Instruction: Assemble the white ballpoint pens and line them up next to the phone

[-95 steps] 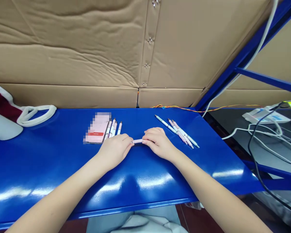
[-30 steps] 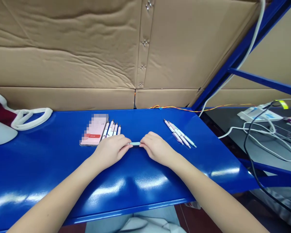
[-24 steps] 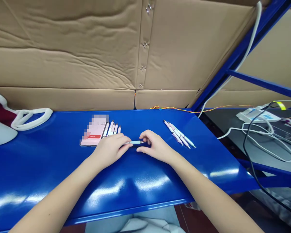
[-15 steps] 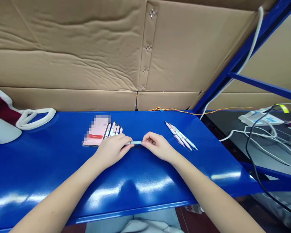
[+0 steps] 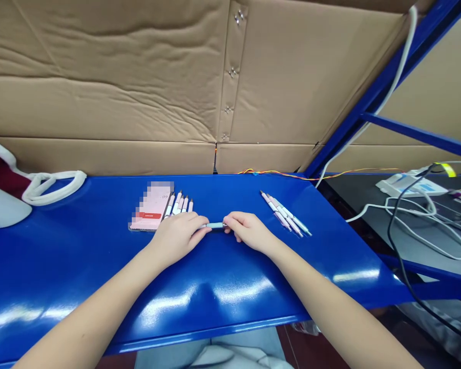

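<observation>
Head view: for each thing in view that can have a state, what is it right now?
Light-blue pen, held level between both hands
Left hand, closed on its left end
Right hand, fingertips closed at its right end
Left pens, side by side, partly hidden
Right pens, bunched, slanted
Pink slab, flat, partly pixelated
</observation>
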`<state>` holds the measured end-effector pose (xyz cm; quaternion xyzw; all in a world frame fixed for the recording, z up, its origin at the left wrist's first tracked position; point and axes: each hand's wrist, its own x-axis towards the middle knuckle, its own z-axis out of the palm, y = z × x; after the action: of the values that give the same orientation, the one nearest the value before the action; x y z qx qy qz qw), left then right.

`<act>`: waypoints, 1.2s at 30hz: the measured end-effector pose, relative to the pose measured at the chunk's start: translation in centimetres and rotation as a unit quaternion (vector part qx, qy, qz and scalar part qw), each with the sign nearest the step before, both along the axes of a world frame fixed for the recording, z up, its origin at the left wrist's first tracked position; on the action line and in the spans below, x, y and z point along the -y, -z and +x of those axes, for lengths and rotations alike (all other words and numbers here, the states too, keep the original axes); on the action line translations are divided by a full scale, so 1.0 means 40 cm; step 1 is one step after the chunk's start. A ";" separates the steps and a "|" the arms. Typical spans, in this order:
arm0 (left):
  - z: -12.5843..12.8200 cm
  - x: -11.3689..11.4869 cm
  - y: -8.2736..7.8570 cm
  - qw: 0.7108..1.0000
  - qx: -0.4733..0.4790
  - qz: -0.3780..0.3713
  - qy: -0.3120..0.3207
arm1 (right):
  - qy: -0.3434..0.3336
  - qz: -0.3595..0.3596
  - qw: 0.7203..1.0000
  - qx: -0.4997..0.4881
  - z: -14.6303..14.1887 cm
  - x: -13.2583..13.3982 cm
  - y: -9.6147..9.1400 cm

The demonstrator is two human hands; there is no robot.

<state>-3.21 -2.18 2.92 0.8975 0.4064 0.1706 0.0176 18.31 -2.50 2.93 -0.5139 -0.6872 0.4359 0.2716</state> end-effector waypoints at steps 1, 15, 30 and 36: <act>0.000 -0.001 0.000 1.000 -0.001 0.006 0.003 | -0.001 -0.004 1.000 0.006 0.001 0.000 0.001; 0.031 0.046 -0.022 0.995 -0.089 -0.041 -0.015 | -0.060 0.038 0.996 0.060 0.008 -0.003 0.006; 0.023 0.041 -0.026 0.992 -0.092 -0.087 -0.014 | -0.120 0.261 0.925 0.250 0.039 -0.016 0.024; 0.016 0.040 -0.025 0.991 -0.088 -0.094 -0.023 | -0.077 0.242 0.946 0.201 0.049 -0.028 0.020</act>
<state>-2.57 -3.77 3.92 0.8936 0.4415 0.0524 0.0617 20.28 -1.37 2.13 -0.4554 -0.8496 0.1634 0.2099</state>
